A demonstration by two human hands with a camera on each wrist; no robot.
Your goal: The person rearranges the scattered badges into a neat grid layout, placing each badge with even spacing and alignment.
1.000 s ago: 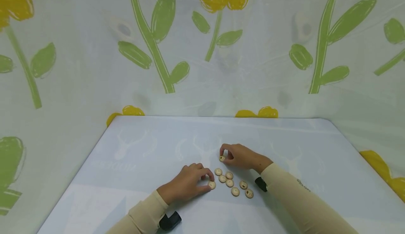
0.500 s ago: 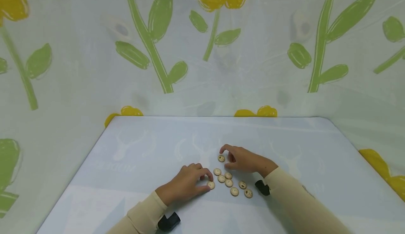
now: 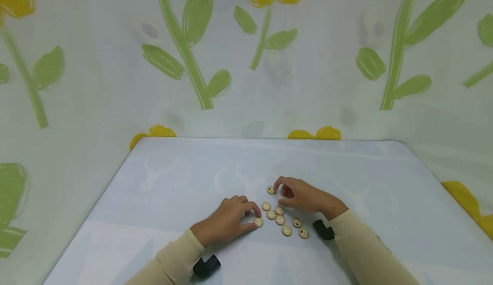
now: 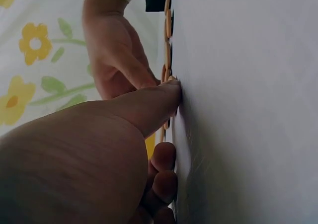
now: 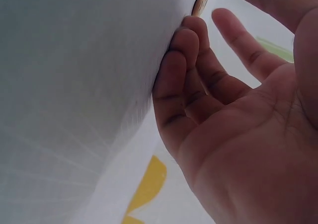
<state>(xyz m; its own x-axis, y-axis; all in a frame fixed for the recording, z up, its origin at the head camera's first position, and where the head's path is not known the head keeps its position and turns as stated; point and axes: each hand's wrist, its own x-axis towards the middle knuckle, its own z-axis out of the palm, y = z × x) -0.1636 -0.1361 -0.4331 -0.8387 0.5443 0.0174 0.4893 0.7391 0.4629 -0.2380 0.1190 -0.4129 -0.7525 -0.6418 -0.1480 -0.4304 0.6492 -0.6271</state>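
Note:
My left hand (image 3: pixel 227 221) pinches a round wooden button (image 3: pixel 258 222) between thumb and index finger, low on the table. In the left wrist view, the thumb (image 4: pixel 156 102) covers most of that button. Beyond the small group lies another wooden button (image 3: pixel 271 190) with a dark mark. Just right of it is my right hand (image 3: pixel 302 195), thumb and index finger spread apart and holding nothing. The right wrist view shows a button (image 5: pixel 200 3) past the fingertips, with the other fingers (image 5: pixel 171 75) bent against the tabletop.
Several more wooden buttons lie between my hands, among them a plain one (image 3: pixel 286 230) and a dark-marked one (image 3: pixel 304 233). The pale table (image 3: pixel 185 161) reaches back to a flower-printed cloth (image 3: pixel 308 96). Each wrist carries a black device (image 3: pixel 207 267).
My right hand has let go of the far button and drawn away to the right, leaving it on the table. My left hand keeps its pinch in place. The head view shifts slightly.

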